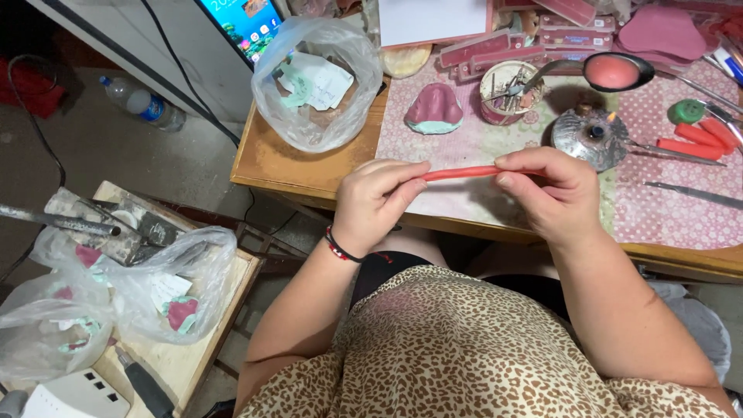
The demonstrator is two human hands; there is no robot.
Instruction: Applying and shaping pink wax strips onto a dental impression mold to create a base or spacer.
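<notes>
Bag (316,85) left — mould (434,109) right

Both ends of red wax stick (462,173) hidden inside left hand (377,200) and right hand (551,195); desk (271,159) cut off at right edge; phone screen (246,21) cropped at top.

Lots of red and pink here: the wax stick (460,173) is bright red, same as the rods (696,139) off to the side. The mould (434,108) is dusky pink on a mint-green base. The mat (665,201) is pink with white dots, the surface (279,166) is honey-brown wood, and the top (464,348) is leopard print, tan with dark spots.
</notes>
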